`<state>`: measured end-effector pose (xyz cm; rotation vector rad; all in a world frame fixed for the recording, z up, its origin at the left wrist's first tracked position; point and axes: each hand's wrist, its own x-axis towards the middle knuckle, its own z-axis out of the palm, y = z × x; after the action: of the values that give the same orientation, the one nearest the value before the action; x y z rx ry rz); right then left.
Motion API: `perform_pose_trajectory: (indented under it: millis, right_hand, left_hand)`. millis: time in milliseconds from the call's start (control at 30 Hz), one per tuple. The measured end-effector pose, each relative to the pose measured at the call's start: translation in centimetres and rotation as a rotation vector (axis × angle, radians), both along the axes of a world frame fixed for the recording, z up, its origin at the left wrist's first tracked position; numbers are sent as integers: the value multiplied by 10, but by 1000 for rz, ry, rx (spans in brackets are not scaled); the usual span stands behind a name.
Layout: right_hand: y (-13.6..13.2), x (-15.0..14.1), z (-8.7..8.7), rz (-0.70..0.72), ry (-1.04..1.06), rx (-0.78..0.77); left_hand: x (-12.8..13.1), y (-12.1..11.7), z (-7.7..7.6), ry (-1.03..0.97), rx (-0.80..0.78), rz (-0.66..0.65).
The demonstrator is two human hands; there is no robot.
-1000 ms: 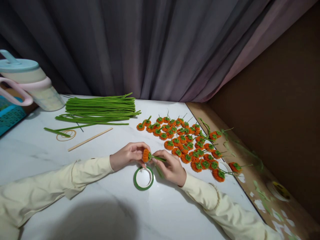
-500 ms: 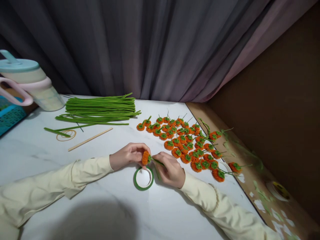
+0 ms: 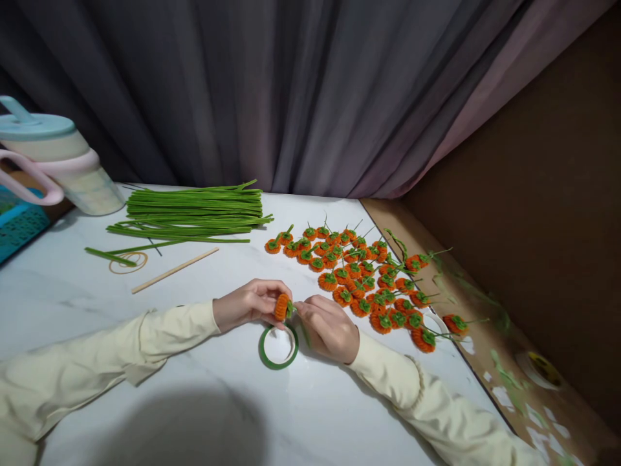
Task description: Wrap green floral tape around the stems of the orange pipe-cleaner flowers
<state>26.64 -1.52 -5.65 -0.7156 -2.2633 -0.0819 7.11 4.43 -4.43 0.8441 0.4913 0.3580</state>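
Between the fingertips of my left hand (image 3: 252,303) is a small orange pipe-cleaner persimmon (image 3: 281,307), its green leafy top turned to the right. My right hand (image 3: 332,329) pinches close beside that top, at the short stem. A strip of green floral tape (image 3: 306,334) hangs below the right fingers; its upper part is hidden by them. Just under both hands, a roll of green floral tape (image 3: 264,358) lies flat on the white table (image 3: 310,414).
Many similar orange persimmons (image 3: 356,272) with thin stems cover the right side. Green pipe cleaners (image 3: 194,206) lie in a bundle at the back left, near a wooden stick (image 3: 175,270) and rubber bands (image 3: 129,263). A lidded tumbler (image 3: 92,178) stands far left. Paper scraps (image 3: 503,398) lie beyond the right edge.
My right fingers have turned slightly at the stem, and the dark green length that lay across them is now hidden. The left hand and the persimmon have hardly moved.
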Motion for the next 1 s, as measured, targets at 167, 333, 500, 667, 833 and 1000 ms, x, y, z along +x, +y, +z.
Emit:
perform_pose_trajectory:
  millis: [167, 333, 500, 667, 833, 1000]
  right_hand:
    - [0, 0, 1, 2, -14, -24]
    - [-2, -1, 3, 5, 85, -207]
    - [-2, -4, 7, -29, 463, -828]
    - [3, -6, 11, 62, 874, -1291]
    - [3, -7, 10, 114, 894, -1346]
    - [2, -5, 11, 160, 859, -1386]
  left_hand:
    - [0, 2, -1, -14, -130, -26]
    - [2, 3, 1, 35, -123, -38]
    - [1, 7, 2, 19, -83, -90]
    - [-4, 16, 7, 26, 134, -77]
    - [-5, 14, 8, 72, 649, -96]
    - [-4, 10, 9, 66, 1196, -37]
